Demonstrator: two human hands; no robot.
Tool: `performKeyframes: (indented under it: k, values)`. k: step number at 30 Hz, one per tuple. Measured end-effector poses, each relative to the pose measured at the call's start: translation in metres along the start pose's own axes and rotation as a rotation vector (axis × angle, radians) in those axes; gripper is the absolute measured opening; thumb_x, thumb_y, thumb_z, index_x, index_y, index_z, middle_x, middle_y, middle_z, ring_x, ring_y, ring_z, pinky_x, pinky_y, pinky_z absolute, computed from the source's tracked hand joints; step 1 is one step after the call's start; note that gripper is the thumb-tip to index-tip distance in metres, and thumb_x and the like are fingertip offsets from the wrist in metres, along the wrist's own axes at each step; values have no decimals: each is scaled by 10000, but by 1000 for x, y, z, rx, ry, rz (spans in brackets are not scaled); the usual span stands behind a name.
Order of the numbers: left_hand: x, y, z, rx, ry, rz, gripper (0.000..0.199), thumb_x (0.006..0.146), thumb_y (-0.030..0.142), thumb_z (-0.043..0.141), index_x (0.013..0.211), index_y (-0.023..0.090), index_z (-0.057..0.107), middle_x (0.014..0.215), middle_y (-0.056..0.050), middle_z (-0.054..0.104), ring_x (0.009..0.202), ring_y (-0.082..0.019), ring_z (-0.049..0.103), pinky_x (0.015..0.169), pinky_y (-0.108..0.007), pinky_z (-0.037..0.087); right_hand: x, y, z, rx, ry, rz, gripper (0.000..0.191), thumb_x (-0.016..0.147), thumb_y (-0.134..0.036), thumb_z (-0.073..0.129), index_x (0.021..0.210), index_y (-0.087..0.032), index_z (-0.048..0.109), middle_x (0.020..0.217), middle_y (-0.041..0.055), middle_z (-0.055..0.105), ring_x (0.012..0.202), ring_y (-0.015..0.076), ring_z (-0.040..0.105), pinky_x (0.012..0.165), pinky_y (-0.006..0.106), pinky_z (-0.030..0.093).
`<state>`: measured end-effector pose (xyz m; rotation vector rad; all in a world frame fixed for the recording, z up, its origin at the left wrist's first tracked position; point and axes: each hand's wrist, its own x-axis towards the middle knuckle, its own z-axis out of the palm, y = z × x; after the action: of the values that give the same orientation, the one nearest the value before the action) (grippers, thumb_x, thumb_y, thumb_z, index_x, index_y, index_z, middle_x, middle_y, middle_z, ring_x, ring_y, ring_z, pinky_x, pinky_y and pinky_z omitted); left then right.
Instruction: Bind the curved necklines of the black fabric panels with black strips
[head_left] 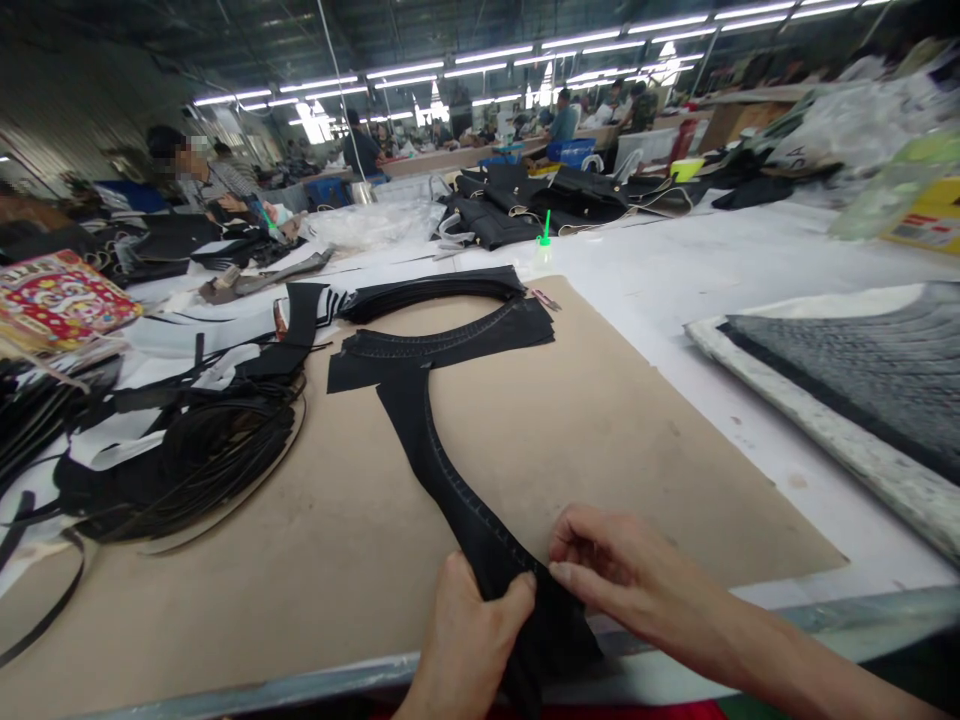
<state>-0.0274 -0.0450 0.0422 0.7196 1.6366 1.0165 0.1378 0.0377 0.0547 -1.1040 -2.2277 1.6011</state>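
Observation:
My left hand [480, 625] grips a long curved black piece [469, 505], of leather or a similar material, near its close end, thumb on top. Small pale stitches or tick marks run along the piece's inner curve. At its right edge is my right hand [607, 565], fingers curled and thumb drawn in towards them; whatever is between the fingertips is too small to make out. The piece's far end lies against more black curved pieces with similar marks [450, 340]. Behind those rests a stack of black curved pieces [435, 290].
A brown board [637, 450] covers the white table's front. Coiled black strips [202, 460] lie left, a grey quilted piece [862, 370] right. A small green-tipped bottle [544, 250], snips [546, 300] and black bags [540, 200] are farther back. Other people work beyond.

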Motion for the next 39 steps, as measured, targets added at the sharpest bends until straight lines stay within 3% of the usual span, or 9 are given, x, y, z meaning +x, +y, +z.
performKeyframes:
  k: [2, 5, 12, 17, 21, 25, 28, 31, 39]
  values:
    - [0, 1, 0, 12, -8, 1, 211, 696, 307, 701, 775, 111, 692, 731, -50, 714, 704, -226, 656, 597, -253, 518, -4, -4, 2, -159, 36, -77, 24, 847, -213, 534, 838, -202, 553, 764, -16, 575, 669, 131, 510, 600, 246, 371]
    - [-1, 2, 0, 22, 0, 47, 179, 698, 288, 694, 767, 124, 705, 729, -35, 717, 724, -221, 655, 595, -239, 508, -6, -9, 4, -270, 60, -178, 88, 840, -137, 511, 864, -210, 554, 864, -6, 586, 748, 140, 531, 670, 262, 382]
    - [-3, -2, -4, -49, -12, 8, 266, 689, 304, 746, 888, 131, 706, 875, -56, 740, 860, -251, 668, 725, -284, 532, 2, -8, 0, -226, -7, -81, 222, 984, -285, 398, 859, -210, 566, 840, 7, 599, 773, 158, 555, 700, 284, 409]
    - [-2, -9, -7, -95, 0, -15, 379, 684, 336, 766, 986, 129, 667, 961, -76, 733, 949, -271, 657, 805, -317, 526, -3, -6, 2, -283, -30, -154, 299, 1023, -348, 321, 853, -217, 530, 860, 18, 584, 812, 173, 558, 761, 325, 449]
    - [0, -13, -7, -101, -66, -10, 405, 701, 343, 748, 1026, 121, 652, 962, -79, 730, 972, -277, 651, 827, -327, 521, -6, -1, 6, -375, 9, -247, 252, 1022, -325, 318, 944, -226, 536, 956, 43, 600, 891, 193, 566, 878, 375, 449]
    - [2, -15, -6, -98, -39, -11, 406, 695, 340, 744, 1027, 126, 653, 981, -78, 729, 991, -279, 645, 830, -327, 523, -6, 4, 12, -528, -4, -285, 212, 1010, -224, 299, 974, -217, 507, 973, 45, 584, 913, 208, 561, 965, 461, 412]
    - [0, -11, -6, -76, -11, -3, 394, 675, 321, 755, 1008, 128, 672, 982, -76, 729, 983, -283, 645, 826, -325, 523, -6, 5, 15, -581, -22, -314, 211, 1002, -183, 286, 1020, -207, 495, 996, 53, 573, 931, 213, 561, 1005, 502, 381]
    - [-4, -2, -6, -113, -84, 50, 331, 680, 308, 750, 958, 134, 708, 946, -65, 736, 952, -279, 654, 821, -321, 526, -7, 3, 13, -591, -39, -309, 197, 995, -195, 311, 1011, -211, 508, 994, 52, 571, 928, 218, 565, 1012, 527, 371]
    - [-5, -1, -3, -227, -127, 59, 396, 687, 351, 762, 1020, 144, 705, 1009, -77, 729, 1010, -284, 636, 891, -345, 515, -8, -4, 3, -314, -29, -183, 314, 1017, -405, 318, 1013, -238, 585, 1025, 42, 633, 940, 190, 585, 927, 341, 455]
